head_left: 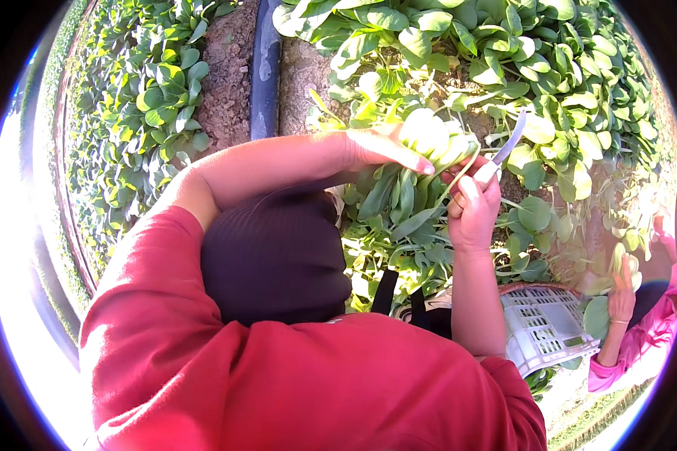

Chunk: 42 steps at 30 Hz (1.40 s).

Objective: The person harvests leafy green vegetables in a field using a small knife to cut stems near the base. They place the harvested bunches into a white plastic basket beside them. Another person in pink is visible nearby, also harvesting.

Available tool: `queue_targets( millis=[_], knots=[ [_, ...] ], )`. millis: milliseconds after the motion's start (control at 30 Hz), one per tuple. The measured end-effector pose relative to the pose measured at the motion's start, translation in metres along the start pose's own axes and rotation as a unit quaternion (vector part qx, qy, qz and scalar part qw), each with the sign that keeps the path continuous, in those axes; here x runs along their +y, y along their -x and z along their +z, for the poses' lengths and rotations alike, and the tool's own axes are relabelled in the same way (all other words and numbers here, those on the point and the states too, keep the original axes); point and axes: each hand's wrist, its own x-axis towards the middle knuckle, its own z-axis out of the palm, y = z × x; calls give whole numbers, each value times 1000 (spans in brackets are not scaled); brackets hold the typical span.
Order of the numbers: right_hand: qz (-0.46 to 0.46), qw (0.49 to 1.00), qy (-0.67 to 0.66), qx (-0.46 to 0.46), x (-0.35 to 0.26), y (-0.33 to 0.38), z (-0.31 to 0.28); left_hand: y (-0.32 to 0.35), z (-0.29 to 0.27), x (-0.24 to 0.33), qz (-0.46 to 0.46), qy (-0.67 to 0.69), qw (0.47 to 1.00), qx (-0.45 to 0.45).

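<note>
Basically, a bed of broad-leaved green plants [579,75] spreads ahead, w/ a pale grey slatted plastic crate [547,350] to the person's R, prob. for easy reach. A bunch of pale-stemmed green leaves [438,143] is held over the bed: the L hand [380,148], grip pinching it btwn thumb & fingers, prob. steadies it; the R hand [474,201] has its grip closed round a curved, white-handled metal knife [507,149], blade pointing up & away, likely to spare those fingers.
</note>
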Motion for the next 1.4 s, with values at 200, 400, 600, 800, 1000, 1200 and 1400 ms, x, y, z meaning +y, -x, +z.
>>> queue_targets(
  millis=[200,400,600,800,1000,1200,1400],
  knots=[
    [112,991,62,-38,-9,-4,-28,-3,-2,-5,-171,115,974,-94],
    [148,983,17,-110,-30,-15,-43,2,-9,-16,-77,1,995,-60],
    [153,981,31,-118,-16,-8,-31,6,-13,-25,-93,2,988,-127],
    [186,976,-51,-98,-2,-15,-25,4,-9,-13,-10,50,992,-118],
    [292,920,-251,-69,-6,-27,-11,9,-26,4,-111,60,979,-162],
    [168,937,-296,-77,22,-55,-13,-4,-51,51,-95,-328,932,-118],
    [142,989,-11,-37,-4,-124,-48,-30,-54,106,-43,-620,781,-65]
  ],
)
